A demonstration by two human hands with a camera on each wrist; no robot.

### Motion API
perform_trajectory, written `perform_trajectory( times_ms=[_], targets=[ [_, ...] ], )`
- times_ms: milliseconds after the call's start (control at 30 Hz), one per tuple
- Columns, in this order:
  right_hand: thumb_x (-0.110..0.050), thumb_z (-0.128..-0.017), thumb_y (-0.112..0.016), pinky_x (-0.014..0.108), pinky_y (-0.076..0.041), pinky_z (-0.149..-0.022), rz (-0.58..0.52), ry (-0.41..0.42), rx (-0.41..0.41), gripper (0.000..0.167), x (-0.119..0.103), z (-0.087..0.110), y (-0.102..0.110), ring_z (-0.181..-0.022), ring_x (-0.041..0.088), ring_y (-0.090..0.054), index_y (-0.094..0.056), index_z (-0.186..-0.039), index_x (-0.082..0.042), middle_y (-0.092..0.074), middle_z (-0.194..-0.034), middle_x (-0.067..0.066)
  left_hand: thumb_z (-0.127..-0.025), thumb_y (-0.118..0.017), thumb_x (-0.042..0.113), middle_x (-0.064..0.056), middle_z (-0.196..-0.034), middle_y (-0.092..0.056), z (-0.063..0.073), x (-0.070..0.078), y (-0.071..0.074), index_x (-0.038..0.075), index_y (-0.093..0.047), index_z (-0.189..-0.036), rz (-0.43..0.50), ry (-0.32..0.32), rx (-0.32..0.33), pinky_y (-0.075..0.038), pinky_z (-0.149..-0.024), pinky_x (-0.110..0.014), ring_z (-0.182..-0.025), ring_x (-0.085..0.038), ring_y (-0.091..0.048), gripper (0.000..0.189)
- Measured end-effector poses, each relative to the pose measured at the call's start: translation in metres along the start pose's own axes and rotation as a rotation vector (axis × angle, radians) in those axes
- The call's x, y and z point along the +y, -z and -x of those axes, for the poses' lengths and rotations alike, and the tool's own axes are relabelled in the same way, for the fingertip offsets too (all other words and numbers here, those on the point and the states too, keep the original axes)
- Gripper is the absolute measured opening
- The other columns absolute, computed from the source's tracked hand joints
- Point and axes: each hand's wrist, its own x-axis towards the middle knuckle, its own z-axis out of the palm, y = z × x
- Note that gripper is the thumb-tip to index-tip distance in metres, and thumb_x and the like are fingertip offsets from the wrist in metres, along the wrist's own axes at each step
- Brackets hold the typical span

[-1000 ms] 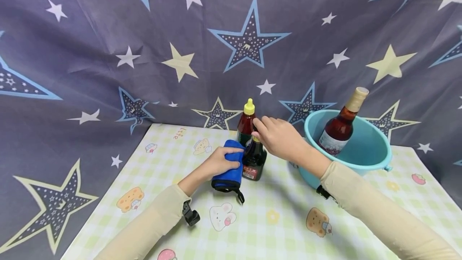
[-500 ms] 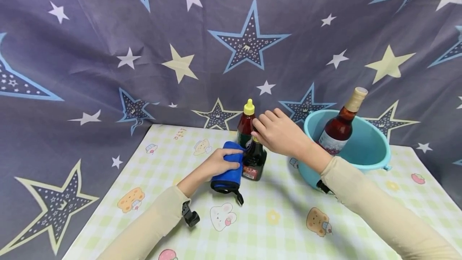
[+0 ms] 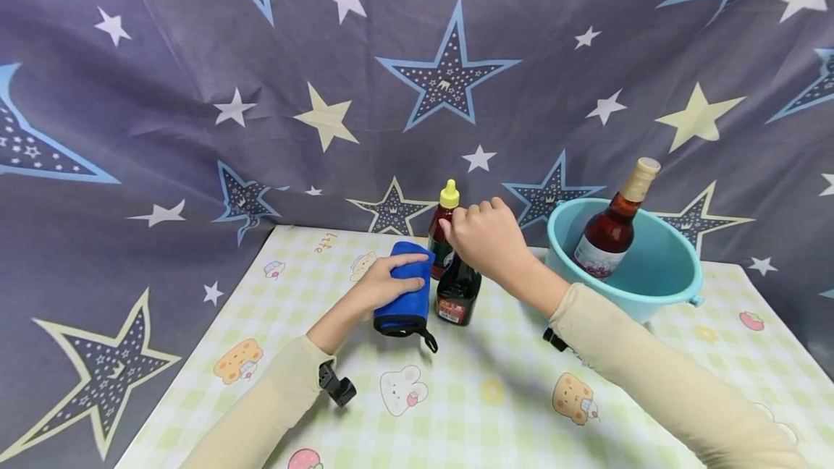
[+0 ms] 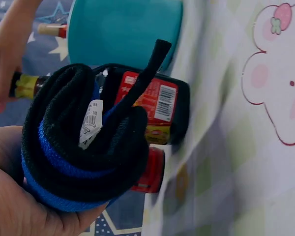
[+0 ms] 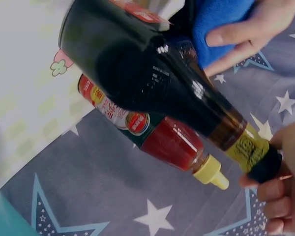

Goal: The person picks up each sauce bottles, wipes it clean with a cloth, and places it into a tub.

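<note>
My left hand (image 3: pixel 378 284) holds a rolled blue cloth with black edging (image 3: pixel 405 302) and a black loop, its thumb and fingers wrapped round the roll. Just right of it, a dark sauce bottle (image 3: pixel 458 288) with a red label stands upright on the table. My right hand (image 3: pixel 489 241) grips the bottle's black cap (image 5: pixel 266 164) from above, over a yellow neck band. Behind the dark bottle stands a red sauce bottle (image 5: pixel 172 145) with a yellow nozzle cap. In the left wrist view the cloth (image 4: pixel 83 152) shows its coiled end with a white tag.
A light blue bucket (image 3: pixel 658 299) stands on the right side of the table, and a brown-red glass bottle (image 3: pixel 606 237) leans inside it with its gold neck up. The table has a checked cartoon cloth (image 3: pixel 495 418). Behind it hangs a star-patterned curtain (image 3: pixel 404 35).
My left hand and the rolled cloth have shifted a little left, away from the dark bottle. My right hand has turned and moved slightly left on the cap. The bottles stay in place.
</note>
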Motion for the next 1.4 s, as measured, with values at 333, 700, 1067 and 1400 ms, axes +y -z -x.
perform_trajectory(
  times_ms=[333,700,1067,1400],
  targets=[
    [-0.019,-0.097,-0.065,0.033,-0.038,-0.051,-0.007,-0.007,0.014,0.041,-0.002,0.005,-0.008,-0.045,0.019,-0.044,-0.048,-0.061,-0.011,-0.042,-0.050,0.001,-0.094,-0.072,0.021,-0.020,-0.155,-0.045,0.002,-0.005,0.005,0.026,-0.064,-0.140,-0.005,-0.018,0.039,-0.057,-0.088,-0.045,-0.115,-0.037,-0.063,0.047],
    [-0.018,-0.092,-0.070,0.033,-0.030,-0.055,-0.207,0.128,0.134,0.038,0.015,0.007,-0.022,-0.048,0.019,-0.039,-0.047,-0.062,-0.010,-0.041,-0.052,0.002,-0.094,-0.072,0.022,-0.019,-0.156,-0.044,0.003,-0.008,0.004,0.028,-0.064,-0.139,0.007,-0.010,0.019,-0.057,-0.088,-0.044,-0.114,-0.037,-0.064,0.046],
    [-0.025,-0.111,-0.030,0.035,-0.036,-0.063,-0.402,0.346,0.189,0.046,0.034,0.006,-0.035,-0.061,0.021,-0.040,-0.055,-0.076,-0.007,-0.049,-0.064,0.003,-0.095,-0.072,0.023,-0.019,-0.156,-0.044,0.001,-0.006,0.005,0.026,-0.063,-0.141,0.019,-0.024,0.012,-0.057,-0.086,-0.042,-0.113,-0.036,-0.063,0.047],
    [-0.028,-0.111,-0.038,0.034,-0.035,-0.065,-0.386,0.447,0.197,0.039,0.041,0.003,-0.037,-0.065,0.022,-0.041,-0.054,-0.082,-0.008,-0.049,-0.068,0.004,-0.095,-0.072,0.025,-0.017,-0.156,-0.045,0.001,0.006,0.004,0.029,-0.062,-0.142,0.059,-0.068,-0.011,-0.058,-0.081,-0.038,-0.104,-0.032,-0.067,0.048]
  ],
)
